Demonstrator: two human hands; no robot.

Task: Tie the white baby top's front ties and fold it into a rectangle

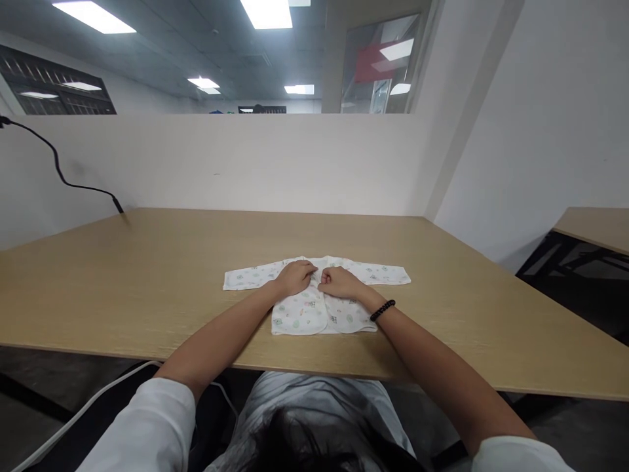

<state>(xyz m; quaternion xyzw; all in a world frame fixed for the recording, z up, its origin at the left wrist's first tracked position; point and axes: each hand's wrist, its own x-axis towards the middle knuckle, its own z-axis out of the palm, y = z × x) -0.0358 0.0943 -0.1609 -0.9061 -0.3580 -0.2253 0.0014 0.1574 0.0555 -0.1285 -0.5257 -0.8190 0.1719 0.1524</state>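
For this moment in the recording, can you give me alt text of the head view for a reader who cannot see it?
Both hands, left hand and right hand, rest closed at the chest of a small printed baby shirt lying flat with its sleeves spread on a wooden table. A beaded bracelet circles the right wrist; a black cable hangs at the white partition.

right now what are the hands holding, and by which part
Both the left hand and the right hand grip the baby shirt at its front opening near the neckline, in the middle. The shirt lies flat on the table.
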